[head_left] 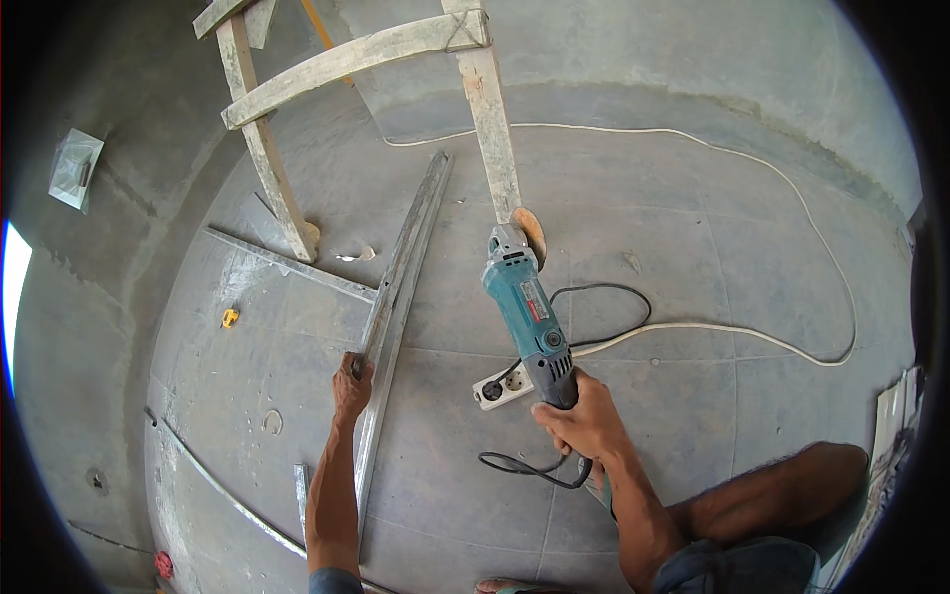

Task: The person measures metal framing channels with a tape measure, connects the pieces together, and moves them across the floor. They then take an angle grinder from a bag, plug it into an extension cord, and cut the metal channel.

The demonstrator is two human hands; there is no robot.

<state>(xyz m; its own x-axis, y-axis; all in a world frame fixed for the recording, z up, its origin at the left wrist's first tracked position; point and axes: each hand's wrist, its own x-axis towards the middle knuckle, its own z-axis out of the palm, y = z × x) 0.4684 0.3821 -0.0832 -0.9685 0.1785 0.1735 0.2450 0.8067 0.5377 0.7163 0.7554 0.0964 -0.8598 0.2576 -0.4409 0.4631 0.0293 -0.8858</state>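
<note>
My right hand (586,414) is wrapped round the rear handle of a teal and black angle grinder (524,307). The grinder's brownish disc (529,238) points away from me, close to the foot of a wooden ladder-like frame. My left hand (350,386) is closed on the near part of a grey metal channel (406,247). That channel lies slantwise beside a second long metal profile (381,396) on the floor. Some of the left fingers are hidden behind the hand.
The wooden frame (490,129) stands at the back. A white socket strip (503,388) with the black plug sits left of the grinder handle; its white cable (792,342) loops right. A yellow tape measure (230,318), a crosswise metal strip (287,261) and a thin pipe (223,495) lie left.
</note>
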